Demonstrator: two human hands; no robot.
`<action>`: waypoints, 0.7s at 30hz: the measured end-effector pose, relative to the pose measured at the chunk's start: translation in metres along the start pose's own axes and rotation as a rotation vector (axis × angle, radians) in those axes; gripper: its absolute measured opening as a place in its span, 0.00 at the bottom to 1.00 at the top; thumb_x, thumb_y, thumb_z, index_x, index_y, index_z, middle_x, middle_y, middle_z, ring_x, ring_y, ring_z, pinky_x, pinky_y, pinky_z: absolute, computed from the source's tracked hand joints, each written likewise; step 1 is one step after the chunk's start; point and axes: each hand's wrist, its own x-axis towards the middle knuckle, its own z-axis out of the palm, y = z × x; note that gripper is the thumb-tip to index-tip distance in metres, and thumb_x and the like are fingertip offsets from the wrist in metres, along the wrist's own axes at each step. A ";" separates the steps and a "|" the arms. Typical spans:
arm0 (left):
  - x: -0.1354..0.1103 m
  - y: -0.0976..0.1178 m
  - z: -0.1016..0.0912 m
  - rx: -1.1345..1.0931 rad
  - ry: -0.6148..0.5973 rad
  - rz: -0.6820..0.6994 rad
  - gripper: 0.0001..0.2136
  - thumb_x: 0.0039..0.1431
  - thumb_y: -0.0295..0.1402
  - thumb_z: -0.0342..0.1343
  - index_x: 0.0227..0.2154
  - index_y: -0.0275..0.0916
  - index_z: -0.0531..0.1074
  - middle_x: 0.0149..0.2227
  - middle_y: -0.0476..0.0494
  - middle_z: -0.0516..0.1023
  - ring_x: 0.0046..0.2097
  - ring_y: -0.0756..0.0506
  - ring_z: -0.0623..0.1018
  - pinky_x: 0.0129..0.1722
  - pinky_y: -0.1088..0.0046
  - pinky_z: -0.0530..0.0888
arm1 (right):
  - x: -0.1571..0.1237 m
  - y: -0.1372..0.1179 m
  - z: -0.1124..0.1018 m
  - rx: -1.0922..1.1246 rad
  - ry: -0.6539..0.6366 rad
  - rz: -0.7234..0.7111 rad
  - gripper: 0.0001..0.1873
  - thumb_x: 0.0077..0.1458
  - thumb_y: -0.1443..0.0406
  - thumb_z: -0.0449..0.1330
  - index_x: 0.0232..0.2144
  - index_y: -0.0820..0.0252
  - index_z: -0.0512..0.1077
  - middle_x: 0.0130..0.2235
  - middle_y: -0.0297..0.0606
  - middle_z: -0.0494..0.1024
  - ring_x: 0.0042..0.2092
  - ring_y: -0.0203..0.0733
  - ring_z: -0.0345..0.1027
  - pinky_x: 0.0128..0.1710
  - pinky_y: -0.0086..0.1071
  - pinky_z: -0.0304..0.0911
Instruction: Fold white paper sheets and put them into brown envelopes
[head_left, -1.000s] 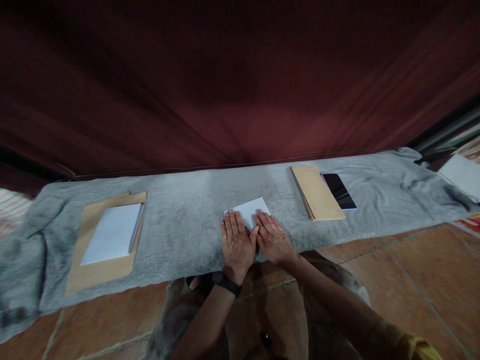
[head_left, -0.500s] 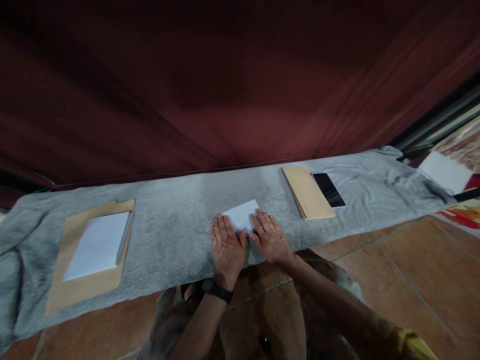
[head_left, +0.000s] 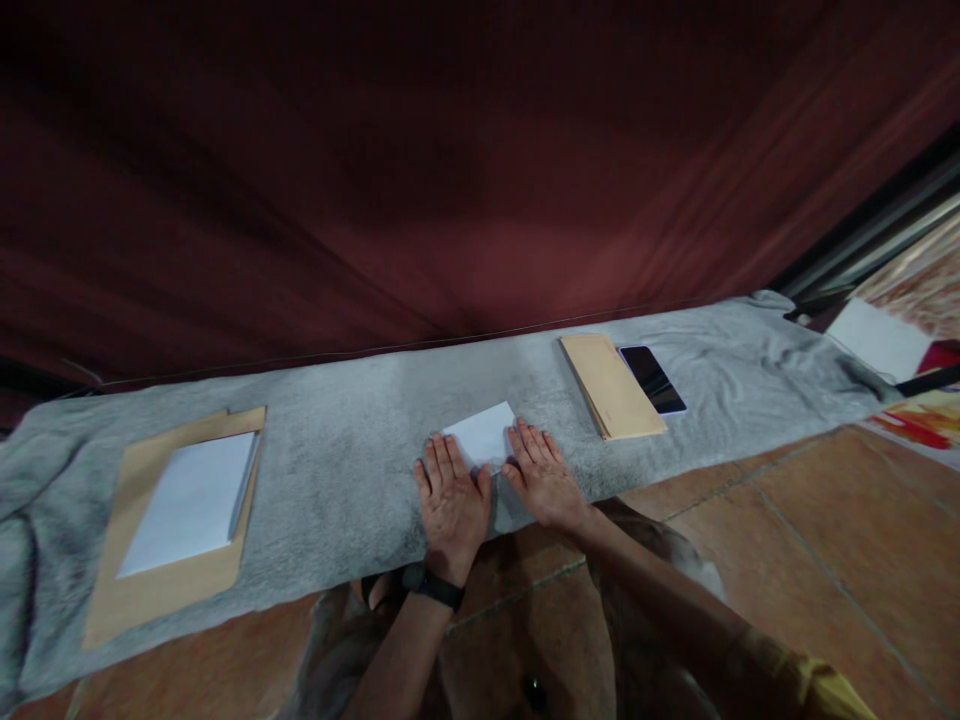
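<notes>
With left hand [head_left: 453, 505] and right hand [head_left: 549, 486] open and flat at the white paper [head_left: 481, 434], even pressure should prevent skidding on the grey cloth [head_left: 345, 450].

The bare left hand [head_left: 452, 503] lies flat, palm down, fingers slightly spread and pointing forward. The bare right hand [head_left: 547, 487] lies likewise, angled inward. The thumb tips sit near each other, apart. The bare left forearm [head_left: 403, 645] and bare right forearm [head_left: 660, 592] converge forward.

Phone [head_left: 654, 378] on grey cloth [head_left: 345, 450], dark red curtain [head_left: 480, 220] behind, brown floor tiles [head_left: 847, 530] below.
</notes>
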 end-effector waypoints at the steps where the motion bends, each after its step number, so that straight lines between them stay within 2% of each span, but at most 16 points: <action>1: 0.000 0.000 0.000 0.001 -0.001 -0.003 0.33 0.68 0.43 0.43 0.68 0.22 0.52 0.69 0.20 0.57 0.72 0.30 0.54 0.68 0.43 0.55 | 0.002 0.000 -0.003 0.009 0.001 -0.004 0.31 0.71 0.57 0.46 0.69 0.70 0.56 0.70 0.54 0.56 0.71 0.55 0.49 0.69 0.53 0.48; 6: 0.001 0.000 0.000 0.018 -0.015 0.005 0.33 0.67 0.41 0.43 0.67 0.20 0.54 0.68 0.18 0.57 0.71 0.29 0.55 0.68 0.43 0.55 | 0.019 -0.009 -0.009 0.095 -0.009 -0.087 0.30 0.71 0.58 0.45 0.69 0.68 0.56 0.71 0.50 0.55 0.71 0.51 0.48 0.69 0.50 0.51; 12: 0.000 -0.002 -0.001 0.040 -0.026 0.021 0.30 0.67 0.34 0.42 0.67 0.21 0.54 0.69 0.21 0.56 0.72 0.31 0.55 0.68 0.45 0.54 | 0.026 -0.020 0.001 0.070 -0.066 -0.195 0.28 0.70 0.61 0.47 0.68 0.61 0.58 0.70 0.45 0.58 0.70 0.50 0.51 0.69 0.50 0.51; 21: -0.001 -0.007 -0.002 0.050 -0.018 0.031 0.27 0.69 0.36 0.41 0.67 0.26 0.57 0.69 0.25 0.58 0.71 0.32 0.57 0.67 0.45 0.57 | 0.023 -0.016 0.009 -0.014 -0.005 -0.167 0.28 0.68 0.58 0.53 0.68 0.56 0.60 0.71 0.45 0.56 0.69 0.54 0.53 0.68 0.52 0.50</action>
